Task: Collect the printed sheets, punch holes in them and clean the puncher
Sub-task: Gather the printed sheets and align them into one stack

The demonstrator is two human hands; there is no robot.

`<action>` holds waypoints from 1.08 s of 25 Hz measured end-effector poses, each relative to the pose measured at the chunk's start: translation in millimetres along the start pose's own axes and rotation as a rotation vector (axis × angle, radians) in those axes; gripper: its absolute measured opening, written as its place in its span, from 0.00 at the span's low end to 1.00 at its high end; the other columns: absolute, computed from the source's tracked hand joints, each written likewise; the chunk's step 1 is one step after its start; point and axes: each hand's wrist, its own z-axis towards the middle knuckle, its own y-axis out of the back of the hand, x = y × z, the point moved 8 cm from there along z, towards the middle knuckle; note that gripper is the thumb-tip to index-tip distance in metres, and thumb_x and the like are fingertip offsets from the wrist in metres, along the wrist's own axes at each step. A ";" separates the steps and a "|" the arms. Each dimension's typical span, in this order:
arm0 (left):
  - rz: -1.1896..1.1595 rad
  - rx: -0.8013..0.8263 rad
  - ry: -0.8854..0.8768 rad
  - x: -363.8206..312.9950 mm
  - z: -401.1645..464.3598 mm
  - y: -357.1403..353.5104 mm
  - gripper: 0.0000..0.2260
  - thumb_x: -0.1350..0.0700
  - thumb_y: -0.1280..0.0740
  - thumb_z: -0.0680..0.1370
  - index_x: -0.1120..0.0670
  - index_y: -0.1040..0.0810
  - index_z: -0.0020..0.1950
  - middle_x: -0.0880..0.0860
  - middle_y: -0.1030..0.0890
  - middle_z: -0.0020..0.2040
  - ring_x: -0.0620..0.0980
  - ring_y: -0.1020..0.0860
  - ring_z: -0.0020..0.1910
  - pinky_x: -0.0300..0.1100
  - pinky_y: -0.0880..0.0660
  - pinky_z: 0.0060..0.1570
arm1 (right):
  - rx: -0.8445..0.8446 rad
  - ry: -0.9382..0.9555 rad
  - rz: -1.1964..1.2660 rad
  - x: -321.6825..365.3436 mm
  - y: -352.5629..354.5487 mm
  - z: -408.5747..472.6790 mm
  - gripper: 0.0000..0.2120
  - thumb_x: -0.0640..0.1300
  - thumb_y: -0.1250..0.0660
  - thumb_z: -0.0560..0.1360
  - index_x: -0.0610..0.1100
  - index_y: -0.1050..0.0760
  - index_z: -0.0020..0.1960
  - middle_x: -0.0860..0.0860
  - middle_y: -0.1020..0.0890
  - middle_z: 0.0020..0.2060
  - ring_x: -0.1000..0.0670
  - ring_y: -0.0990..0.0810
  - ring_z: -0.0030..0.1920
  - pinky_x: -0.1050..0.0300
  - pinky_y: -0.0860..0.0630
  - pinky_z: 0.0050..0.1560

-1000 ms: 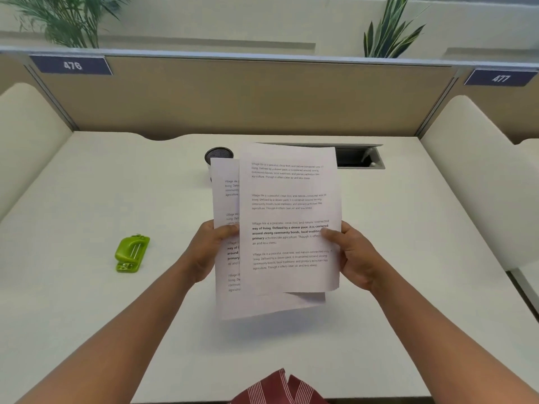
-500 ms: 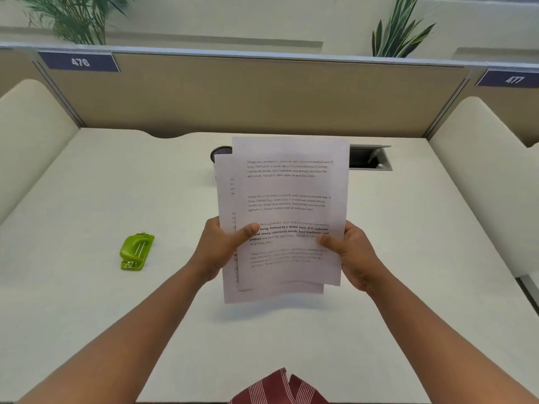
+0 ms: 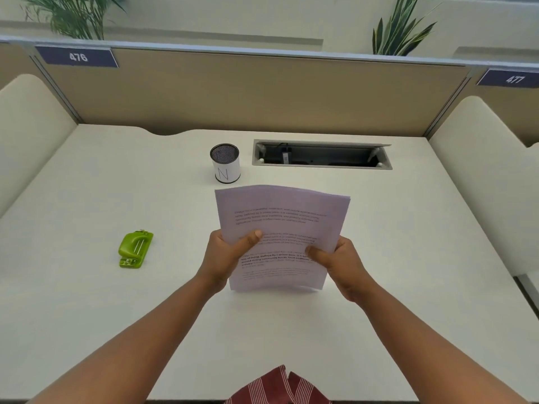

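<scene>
The printed sheets (image 3: pixel 287 220) form one aligned stack of white pages with black text, tilted back over the middle of the white desk (image 3: pixel 87 301), their bottom edge close to or on the desktop. My left hand (image 3: pixel 226 258) grips the stack's left edge, thumb on top. My right hand (image 3: pixel 339 262) grips the right edge the same way. A small green hole puncher (image 3: pixel 134 248) lies flat on the desk well to the left of my left hand, untouched.
A mesh pen cup (image 3: pixel 225 167) with a white label stands just behind the sheets. To its right is an open cable slot (image 3: pixel 320 155) in the desk. A tan partition (image 3: pixel 248 91) closes the back, cream side panels flank the desk. Striped red cloth (image 3: pixel 280 386) shows at the near edge.
The two offset sheets have been squared into one stack, and it has dropped and tilted away from me, uncovering the pen cup behind.
</scene>
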 end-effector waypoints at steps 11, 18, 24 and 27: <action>-0.196 -0.014 -0.038 -7.0 -5.8 -5.1 0.32 0.23 0.40 0.72 0.43 0.17 0.63 0.50 0.14 0.60 0.51 0.16 0.60 0.44 0.19 0.52 | 0.036 0.070 -0.064 7.5 -8.3 -6.0 0.14 0.37 0.30 0.77 0.55 0.14 0.55 0.51 0.12 0.54 0.48 0.13 0.53 0.59 0.18 0.51; -0.325 -0.083 0.083 13.6 -5.2 -0.5 0.35 0.29 0.57 0.79 0.43 0.14 0.57 0.50 0.12 0.52 0.49 0.14 0.52 0.42 0.18 0.46 | 0.033 0.045 -0.088 1.4 -10.1 -9.0 0.15 0.37 0.30 0.76 0.55 0.13 0.53 0.51 0.12 0.53 0.47 0.13 0.54 0.56 0.18 0.54; -0.248 -0.121 0.017 17.7 -1.8 7.0 0.22 0.46 0.51 0.82 0.47 0.17 0.47 0.48 0.16 0.42 0.45 0.18 0.43 0.40 0.21 0.40 | -0.005 0.031 -0.141 -3.0 -8.4 -8.6 0.15 0.40 0.30 0.74 0.57 0.14 0.52 0.50 0.11 0.52 0.43 0.15 0.54 0.44 0.18 0.59; -0.180 -0.170 0.042 28.3 -3.3 12.7 0.21 0.47 0.49 0.78 0.45 0.18 0.38 0.46 0.17 0.38 0.42 0.20 0.38 0.38 0.22 0.38 | 0.025 0.009 -0.153 -7.2 -14.0 -10.2 0.17 0.38 0.31 0.74 0.58 0.14 0.52 0.50 0.12 0.53 0.43 0.15 0.55 0.42 0.19 0.62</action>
